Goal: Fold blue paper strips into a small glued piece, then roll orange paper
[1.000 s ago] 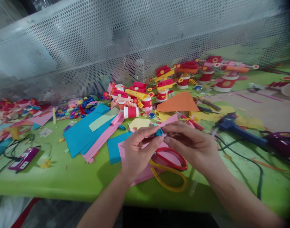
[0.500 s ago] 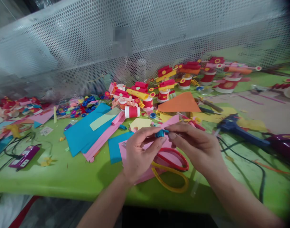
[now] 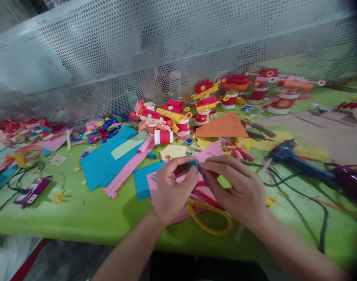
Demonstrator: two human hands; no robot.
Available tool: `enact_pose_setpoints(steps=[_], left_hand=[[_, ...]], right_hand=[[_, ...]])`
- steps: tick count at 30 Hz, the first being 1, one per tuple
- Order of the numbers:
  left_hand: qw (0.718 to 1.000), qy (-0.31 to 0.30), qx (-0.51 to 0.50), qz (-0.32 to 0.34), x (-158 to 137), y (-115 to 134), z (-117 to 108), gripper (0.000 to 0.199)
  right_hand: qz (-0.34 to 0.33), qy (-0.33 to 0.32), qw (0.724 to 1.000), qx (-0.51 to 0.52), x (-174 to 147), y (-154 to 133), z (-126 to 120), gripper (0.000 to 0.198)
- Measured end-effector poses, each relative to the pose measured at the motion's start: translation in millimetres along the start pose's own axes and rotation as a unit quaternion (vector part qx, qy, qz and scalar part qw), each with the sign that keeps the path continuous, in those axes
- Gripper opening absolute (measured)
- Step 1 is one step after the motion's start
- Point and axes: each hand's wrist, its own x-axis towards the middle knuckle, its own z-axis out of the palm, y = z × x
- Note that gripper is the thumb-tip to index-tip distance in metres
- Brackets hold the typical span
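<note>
Blue paper, in one small piece, sits at the fingertips of my two hands in the head view, above a pink sheet on the green table. Containers: one red-and-white paper cup lies on its side beyond my hands, its inside not visible; similar cups stand upright under the paper models further back, contents not discernible. A blue bottle cap lies near the tipped cup. My left hand holds the piece in a narrow pinch of thumb and forefinger. My right hand has its fingertips drawn together against the right end; whether they pinch it, I cannot tell. The piece's visible part runs roughly left to right, its right end toward my right fingertips; the fingers hide too much to confirm its long axis. The near table edge passes beneath my forearms. Bare green surface extends left of my left wrist. Scissors lie below, handle loops toward me; the glue gun and its cable limit room to the right.
</note>
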Motion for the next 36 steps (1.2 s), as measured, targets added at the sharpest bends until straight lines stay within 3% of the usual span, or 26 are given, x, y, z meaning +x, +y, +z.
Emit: enact_pose_setpoints(steps=[10,17,26,36], left_hand=[[0.999,0.012,-0.010,0.032,-1.9,-3.2,1.9,0.016],[0.996,-0.014,-0.083,-0.023,-1.2,-1.7,1.7,0.014],[0.989,-0.012,-0.116,-0.094,1.6,1.3,0.4,0.019],[0.985,0.008,-0.136,-0.110,5.8,-0.3,0.0,0.018]], right_hand=[[-0.051,0.001,0.998,-0.043,-4.3,1.7,2.4,0.026],[-0.069,-0.006,0.995,-0.071,-6.8,4.8,2.5,0.029],[-0.110,-0.054,0.972,-0.203,-9.4,4.5,-0.5,0.030],[-0.143,-0.056,0.963,-0.221,-9.1,6.6,1.9,0.031]])
